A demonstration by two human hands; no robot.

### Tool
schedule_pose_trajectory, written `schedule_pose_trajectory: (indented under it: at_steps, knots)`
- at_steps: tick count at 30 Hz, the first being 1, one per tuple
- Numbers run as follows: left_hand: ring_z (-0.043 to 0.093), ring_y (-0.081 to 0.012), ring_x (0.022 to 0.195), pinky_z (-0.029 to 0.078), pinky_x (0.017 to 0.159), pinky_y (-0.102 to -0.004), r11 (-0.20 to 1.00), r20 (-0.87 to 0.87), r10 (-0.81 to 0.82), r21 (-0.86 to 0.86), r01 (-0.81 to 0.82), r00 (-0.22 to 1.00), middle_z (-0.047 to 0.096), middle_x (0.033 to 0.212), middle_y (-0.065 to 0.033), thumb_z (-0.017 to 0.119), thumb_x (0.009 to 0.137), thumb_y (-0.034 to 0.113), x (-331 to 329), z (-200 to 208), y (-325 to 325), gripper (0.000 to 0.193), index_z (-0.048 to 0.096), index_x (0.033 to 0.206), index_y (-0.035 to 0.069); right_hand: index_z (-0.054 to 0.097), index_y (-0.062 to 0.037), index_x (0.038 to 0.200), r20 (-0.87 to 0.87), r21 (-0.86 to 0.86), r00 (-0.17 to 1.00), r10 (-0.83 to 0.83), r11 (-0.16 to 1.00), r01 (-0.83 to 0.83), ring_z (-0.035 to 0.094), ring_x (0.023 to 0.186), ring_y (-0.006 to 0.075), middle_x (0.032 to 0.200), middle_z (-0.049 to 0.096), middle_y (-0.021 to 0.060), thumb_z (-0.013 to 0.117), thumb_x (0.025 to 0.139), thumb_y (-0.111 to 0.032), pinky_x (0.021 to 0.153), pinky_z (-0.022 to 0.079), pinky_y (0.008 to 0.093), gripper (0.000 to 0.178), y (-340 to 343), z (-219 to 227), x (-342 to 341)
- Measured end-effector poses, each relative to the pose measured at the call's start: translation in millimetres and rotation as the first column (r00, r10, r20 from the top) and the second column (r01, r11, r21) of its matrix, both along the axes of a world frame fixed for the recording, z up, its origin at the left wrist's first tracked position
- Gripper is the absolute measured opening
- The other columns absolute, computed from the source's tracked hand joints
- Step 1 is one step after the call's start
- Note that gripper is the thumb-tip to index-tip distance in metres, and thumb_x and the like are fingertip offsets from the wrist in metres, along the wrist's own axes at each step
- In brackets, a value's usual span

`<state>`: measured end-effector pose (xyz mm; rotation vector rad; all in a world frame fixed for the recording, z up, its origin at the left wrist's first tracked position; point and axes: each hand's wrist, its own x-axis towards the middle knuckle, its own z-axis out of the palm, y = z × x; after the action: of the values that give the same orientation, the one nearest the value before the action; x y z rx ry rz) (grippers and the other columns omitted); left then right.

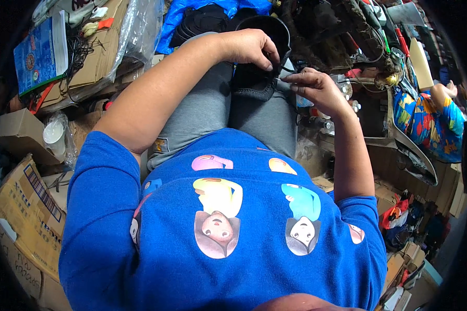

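Across my thighs lies a black shoe (253,92), its padded collar toward me and its dark rim curving up on the far side. My left hand (251,46) reaches over it from the left, fingers bent and thumb down, gripping its edge. Just right of the shoe is my right hand (315,89), with thumb and fingertips pinched together close to its edge. A thin, light bit shows at those fingertips, too small to name. The inside of the shoe is dark and partly hidden by my left hand.
Cardboard and a blue book (39,54) are piled at the left, above a small brown box (23,136) and a white cup (53,132). Another person's arm (441,96) shows at the far right. Tools such as a red-handled one (402,42) crowd the upper right.
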<state>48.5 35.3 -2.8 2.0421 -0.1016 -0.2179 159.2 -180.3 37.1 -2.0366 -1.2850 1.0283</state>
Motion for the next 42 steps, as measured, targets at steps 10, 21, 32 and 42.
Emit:
schedule_pose_trajectory:
  at_steps: [10, 21, 32, 42]
  knots:
    - [0.061, -0.0204, 0.092, 0.045, 0.088, -0.0324, 0.999, -0.033, -0.014, -0.029, 0.013, 0.999, 0.065, 0.095, -0.0099, 0.070, 0.074, 0.012, 7.3, 1.8, -1.7, 0.029, 0.067, 0.100, 0.001, 0.069, -0.0037, 0.100, 0.126, 0.019, 0.992, -0.025, 1.000, 0.023, 0.055, 0.072, 0.0119, 0.079, 0.054, 0.0038, 0.061, 0.073, 0.004, 0.065, 0.045, 0.0260, 0.029, 5.1, 13.7, -10.3]
    - [0.063, -0.0174, 0.086, 0.047, 0.085, -0.0297, 1.000, -0.049, 0.022, -0.009, -0.022, 0.999, 0.068, 0.093, -0.0091, 0.069, 0.077, 0.013, 2.1, 6.8, -1.6, 0.030, 0.066, 0.103, -0.001, 0.070, -0.0081, 0.098, 0.244, 0.132, 0.967, -0.075, 0.990, 0.043, 0.053, 0.064, 0.0165, 0.073, 0.051, 0.0065, 0.064, 0.073, -0.001, 0.061, 0.045, 0.0292, 0.027, -5.4, 2.1, -20.3]
    - [0.062, -0.0159, 0.086, 0.047, 0.084, -0.0284, 0.998, -0.077, -0.001, -0.058, -0.003, 0.997, 0.069, 0.091, -0.0094, 0.068, 0.075, 0.011, 3.2, 10.3, -2.5, 0.030, 0.066, 0.103, -0.001, 0.070, -0.0101, 0.095, 0.407, 0.095, 0.913, 0.030, 0.993, -0.075, 0.059, 0.072, 0.0261, 0.078, 0.056, 0.0122, 0.067, 0.070, -0.002, 0.064, 0.048, 0.0345, 0.027, 6.2, 12.8, -18.8]
    - [0.062, -0.0157, 0.087, 0.046, 0.087, -0.0289, 0.991, -0.060, -0.049, -0.129, 0.041, 0.997, 0.068, 0.093, -0.0082, 0.068, 0.076, 0.012, 5.3, 3.6, 0.6, 0.031, 0.065, 0.102, -0.003, 0.070, -0.0089, 0.101, -0.021, 0.112, 0.998, -0.065, 0.991, 0.067, 0.057, 0.081, 0.0148, 0.084, 0.055, 0.0034, 0.061, 0.076, 0.003, 0.075, 0.045, 0.0265, 0.030, 2.1, -21.3, 3.2]
